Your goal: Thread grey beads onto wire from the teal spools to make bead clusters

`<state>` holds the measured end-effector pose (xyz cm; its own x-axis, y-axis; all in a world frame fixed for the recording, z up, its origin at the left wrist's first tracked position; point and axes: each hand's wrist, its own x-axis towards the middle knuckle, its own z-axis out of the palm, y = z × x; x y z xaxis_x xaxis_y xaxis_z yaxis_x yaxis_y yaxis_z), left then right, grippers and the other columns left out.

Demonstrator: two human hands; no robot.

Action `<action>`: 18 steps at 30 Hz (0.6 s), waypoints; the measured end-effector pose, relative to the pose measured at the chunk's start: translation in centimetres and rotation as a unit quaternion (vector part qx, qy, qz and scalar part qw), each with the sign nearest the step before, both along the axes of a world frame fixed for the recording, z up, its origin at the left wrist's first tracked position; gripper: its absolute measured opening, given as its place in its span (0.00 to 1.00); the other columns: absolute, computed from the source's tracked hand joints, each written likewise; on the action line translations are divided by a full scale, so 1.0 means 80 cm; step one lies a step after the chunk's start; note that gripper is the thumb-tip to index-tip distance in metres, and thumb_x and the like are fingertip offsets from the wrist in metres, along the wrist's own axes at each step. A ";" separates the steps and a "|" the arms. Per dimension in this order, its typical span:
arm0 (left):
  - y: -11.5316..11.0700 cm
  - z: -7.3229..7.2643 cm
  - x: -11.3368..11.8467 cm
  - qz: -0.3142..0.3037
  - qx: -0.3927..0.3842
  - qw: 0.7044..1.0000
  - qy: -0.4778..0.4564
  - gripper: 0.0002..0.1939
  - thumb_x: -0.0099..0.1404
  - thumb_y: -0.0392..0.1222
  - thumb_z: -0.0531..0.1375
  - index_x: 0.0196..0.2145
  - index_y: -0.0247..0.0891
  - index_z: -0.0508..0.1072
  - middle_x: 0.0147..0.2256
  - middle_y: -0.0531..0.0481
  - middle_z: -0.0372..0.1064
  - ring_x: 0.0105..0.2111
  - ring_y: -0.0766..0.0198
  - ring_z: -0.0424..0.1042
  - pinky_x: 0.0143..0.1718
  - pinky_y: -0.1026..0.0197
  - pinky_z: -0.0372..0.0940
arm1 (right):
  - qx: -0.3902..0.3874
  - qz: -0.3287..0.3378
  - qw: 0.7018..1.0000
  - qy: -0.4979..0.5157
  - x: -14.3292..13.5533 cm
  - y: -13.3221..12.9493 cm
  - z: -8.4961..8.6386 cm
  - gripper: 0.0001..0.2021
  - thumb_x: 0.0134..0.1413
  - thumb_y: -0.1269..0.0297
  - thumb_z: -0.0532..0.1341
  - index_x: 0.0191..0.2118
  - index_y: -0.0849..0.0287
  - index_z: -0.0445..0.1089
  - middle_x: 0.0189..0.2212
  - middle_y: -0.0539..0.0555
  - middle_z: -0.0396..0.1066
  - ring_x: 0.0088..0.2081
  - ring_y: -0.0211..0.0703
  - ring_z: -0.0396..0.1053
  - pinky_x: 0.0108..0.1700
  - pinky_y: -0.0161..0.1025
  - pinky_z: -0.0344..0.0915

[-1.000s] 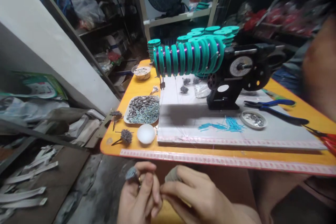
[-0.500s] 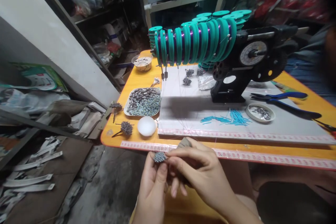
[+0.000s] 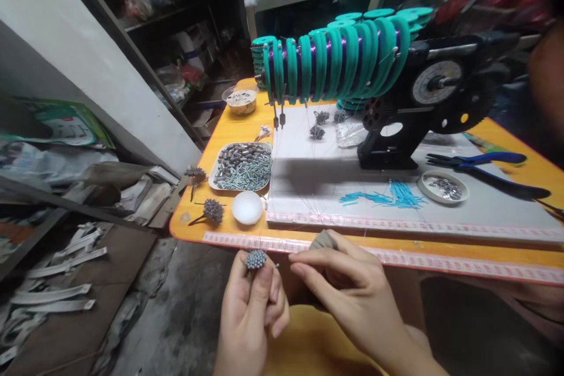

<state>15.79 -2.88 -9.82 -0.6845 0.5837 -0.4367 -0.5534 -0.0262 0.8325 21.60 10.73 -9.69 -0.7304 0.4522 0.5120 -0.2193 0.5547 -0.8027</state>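
Note:
A small grey beaded cluster [image 3: 256,259] is pinched between the thumb and fingers of my left hand [image 3: 255,305], just below the table's front edge. To its right, my right hand [image 3: 348,288] has thumb and forefinger close together in a pinch; anything between the tips is too small to make out. A grey cover [image 3: 323,240] shows on one of its fingers. Beyond my hands lie a white tray [image 3: 212,179] of grey and bluish pieces, a white dome-shaped object [image 3: 247,208] and a dark beaded cluster [image 3: 212,211].
A black machine [image 3: 388,150] with green spools [image 3: 348,61] stands on a white board [image 3: 304,205]. Blue sticks [image 3: 403,194], a round dish [image 3: 462,197] of shiny bits and blue-handled pliers [image 3: 497,157] lie at the right. A measuring tape runs along the front edge.
My right hand has moved right, away from the beaded cluster, opening a gap between the hands. My left hand has shifted slightly left with the cluster. The view has shifted a little.

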 end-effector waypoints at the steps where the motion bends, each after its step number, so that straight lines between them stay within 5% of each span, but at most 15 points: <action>1: -0.003 0.001 -0.001 -0.010 0.001 1.000 0.000 0.28 0.61 0.59 0.58 0.33 0.36 0.45 0.25 0.61 0.47 0.17 0.88 0.48 0.17 0.77 0.50 | 0.027 -0.005 1.000 0.003 0.001 0.002 0.000 0.08 0.56 0.72 0.61 0.34 0.62 0.79 0.28 0.51 0.62 0.32 0.07 0.56 0.35 0.06 0.54; 5: -0.011 0.000 -0.001 -0.027 -0.005 1.000 -0.007 0.27 0.62 0.59 0.57 0.34 0.36 0.46 0.25 0.60 0.46 0.17 0.89 0.48 0.18 0.78 0.51 | 0.083 0.006 0.996 0.007 0.004 0.005 0.001 0.07 0.55 0.72 0.62 0.35 0.62 0.79 0.30 0.51 0.63 0.34 0.08 0.57 0.38 0.08 0.56; 13: -0.009 -0.008 0.001 -0.038 -0.024 0.999 -0.025 0.29 0.58 0.62 0.59 0.38 0.38 0.48 0.23 0.61 0.44 0.17 0.89 0.47 0.17 0.80 0.50 | 0.078 0.032 0.996 0.003 0.007 0.006 0.007 0.07 0.55 0.73 0.62 0.36 0.62 0.79 0.28 0.51 0.60 0.33 0.08 0.57 0.36 0.07 0.55; 18: -0.003 0.010 0.007 -0.041 -0.034 0.997 -0.056 0.34 0.54 0.64 0.62 0.41 0.40 0.49 0.21 0.63 0.45 0.16 0.88 0.45 0.17 0.80 0.48 | 0.067 0.086 0.994 -0.010 0.005 0.010 0.008 0.08 0.54 0.72 0.63 0.39 0.61 0.79 0.30 0.50 0.62 0.34 0.06 0.60 0.37 0.05 0.57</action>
<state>16.37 -3.09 -9.03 -0.5803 0.6020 -0.5485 -0.6413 0.0774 0.7634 22.01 11.56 -9.06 -0.8018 0.2494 0.5432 -0.3041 0.6121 -0.7299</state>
